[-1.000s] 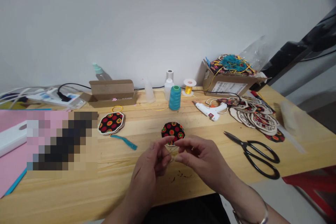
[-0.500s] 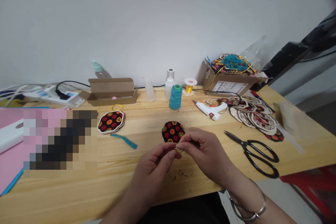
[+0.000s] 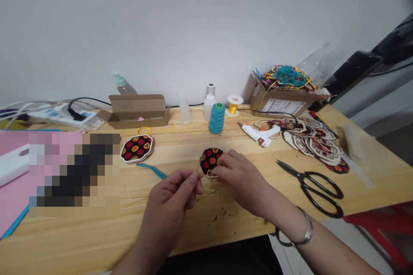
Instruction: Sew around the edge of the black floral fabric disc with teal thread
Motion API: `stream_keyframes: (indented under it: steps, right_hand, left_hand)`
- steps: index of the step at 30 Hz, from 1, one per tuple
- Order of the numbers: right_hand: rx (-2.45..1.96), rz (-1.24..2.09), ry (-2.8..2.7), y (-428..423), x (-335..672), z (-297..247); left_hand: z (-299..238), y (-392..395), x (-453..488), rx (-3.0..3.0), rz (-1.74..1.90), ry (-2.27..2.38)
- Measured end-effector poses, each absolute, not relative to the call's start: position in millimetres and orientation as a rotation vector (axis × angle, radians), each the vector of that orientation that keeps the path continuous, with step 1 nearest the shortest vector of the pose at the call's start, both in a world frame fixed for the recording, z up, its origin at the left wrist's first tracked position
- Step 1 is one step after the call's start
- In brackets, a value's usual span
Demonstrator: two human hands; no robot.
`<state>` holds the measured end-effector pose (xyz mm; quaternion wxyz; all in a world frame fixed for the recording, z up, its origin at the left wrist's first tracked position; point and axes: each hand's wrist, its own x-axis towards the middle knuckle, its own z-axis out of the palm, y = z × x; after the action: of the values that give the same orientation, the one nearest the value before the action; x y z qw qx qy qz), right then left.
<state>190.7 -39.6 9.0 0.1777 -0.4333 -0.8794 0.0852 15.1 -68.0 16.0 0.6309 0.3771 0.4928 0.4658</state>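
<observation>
My left hand (image 3: 176,200) is closed, thumb against forefinger, on a thin needle-like piece (image 3: 198,166) that points up from the fingertips. A faint pale strand (image 3: 209,194) trails below the hands. Just to the right, the curled fingers of my right hand (image 3: 237,176) are closed at the right edge of a round piece of black fabric (image 3: 209,161) with red and orange motifs. That edge is hidden under the fingers. Left of my hands lie a stack of similar patterned pieces (image 3: 137,148) with a yellow loop and a teal tassel (image 3: 151,169).
Black-handled scissors (image 3: 301,177) lie open at the right. Behind stand a teal thread cone (image 3: 217,119), a yellow cord spool (image 3: 233,107) and a white glue gun (image 3: 260,134). Patterned frames (image 3: 322,148) pile up near a full cardboard box (image 3: 280,105).
My hands have parted. The left moved left with the needle-like piece, while the right turned over the fabric piece and now covers its right edge.
</observation>
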Motion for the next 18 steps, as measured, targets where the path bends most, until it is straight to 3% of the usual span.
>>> stream_keyframes:
  steps: [7,15,18]
  right_hand:
    - [-0.979,-0.002,-2.792,-30.8,181.1,6.6]
    - [-0.922,0.025,-2.857,-25.8,174.8,1.8]
    - [-0.916,0.213,-2.751,-22.3,173.8,4.6]
  left_hand:
    - [17.5,-68.2,14.0,0.756,1.091,1.074]
    - [13.4,-67.8,11.2,0.714,1.087,1.038]
    - [10.5,-68.4,11.1,0.681,1.109,1.042]
